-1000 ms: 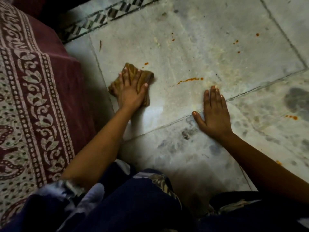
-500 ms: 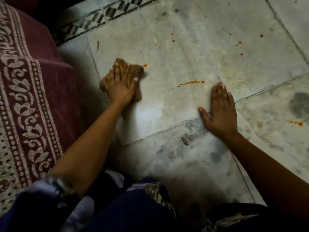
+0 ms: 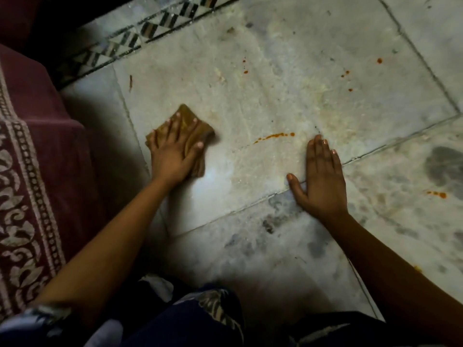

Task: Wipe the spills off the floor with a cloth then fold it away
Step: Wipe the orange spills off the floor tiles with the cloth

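The left hand (image 3: pixel 172 151) presses a crumpled brown cloth (image 3: pixel 198 132) flat on the marble floor (image 3: pixel 275 101), fingers spread straight. The right hand (image 3: pixel 322 179) lies flat, fingers together, just below an orange spill streak (image 3: pixel 274 136); the dim light possibly hides fainter spots.

arms: bare | garment (image 3: pixel 175 321): dark navy, pale patterned print | short sleeve (image 3: pixel 42 319): same print
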The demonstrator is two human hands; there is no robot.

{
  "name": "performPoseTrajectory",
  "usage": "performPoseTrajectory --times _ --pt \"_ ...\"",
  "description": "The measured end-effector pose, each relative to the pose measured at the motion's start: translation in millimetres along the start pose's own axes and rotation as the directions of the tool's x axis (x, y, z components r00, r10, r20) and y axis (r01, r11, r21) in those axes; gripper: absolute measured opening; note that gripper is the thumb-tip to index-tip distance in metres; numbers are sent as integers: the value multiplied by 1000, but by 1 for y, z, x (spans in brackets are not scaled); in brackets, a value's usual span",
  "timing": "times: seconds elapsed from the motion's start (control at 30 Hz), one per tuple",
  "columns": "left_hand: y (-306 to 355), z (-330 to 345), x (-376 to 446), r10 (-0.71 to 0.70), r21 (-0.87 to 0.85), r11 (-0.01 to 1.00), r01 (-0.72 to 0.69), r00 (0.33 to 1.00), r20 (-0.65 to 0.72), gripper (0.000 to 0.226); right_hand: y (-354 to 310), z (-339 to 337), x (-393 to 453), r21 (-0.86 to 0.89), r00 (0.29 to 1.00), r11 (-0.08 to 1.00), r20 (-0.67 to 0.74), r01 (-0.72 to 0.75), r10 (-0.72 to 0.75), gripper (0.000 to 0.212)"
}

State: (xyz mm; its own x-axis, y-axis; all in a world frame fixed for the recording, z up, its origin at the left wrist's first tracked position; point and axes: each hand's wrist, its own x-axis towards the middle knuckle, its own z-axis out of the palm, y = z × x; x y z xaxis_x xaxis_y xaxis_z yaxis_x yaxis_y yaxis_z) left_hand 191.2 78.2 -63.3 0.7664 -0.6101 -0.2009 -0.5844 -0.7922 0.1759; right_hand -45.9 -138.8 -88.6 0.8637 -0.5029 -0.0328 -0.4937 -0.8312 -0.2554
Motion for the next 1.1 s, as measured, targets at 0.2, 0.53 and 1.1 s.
performPoseTrajectory --times 0.2,0.53,1.1 --pt "60 -9 79 -89 -74 993 90 996 22 57 1 -1 0 3 1000 1000 0 4 -4 79" --pt "13 1 -12 146 14 989 -146 988 47 69 1 0 -1 1 1000 1000 -6 -2 2 78" --pt "82 18 -11 175 -52 983 -174 984 13 63 34 -7 -3 3 993 993 -32 -116 116 78"
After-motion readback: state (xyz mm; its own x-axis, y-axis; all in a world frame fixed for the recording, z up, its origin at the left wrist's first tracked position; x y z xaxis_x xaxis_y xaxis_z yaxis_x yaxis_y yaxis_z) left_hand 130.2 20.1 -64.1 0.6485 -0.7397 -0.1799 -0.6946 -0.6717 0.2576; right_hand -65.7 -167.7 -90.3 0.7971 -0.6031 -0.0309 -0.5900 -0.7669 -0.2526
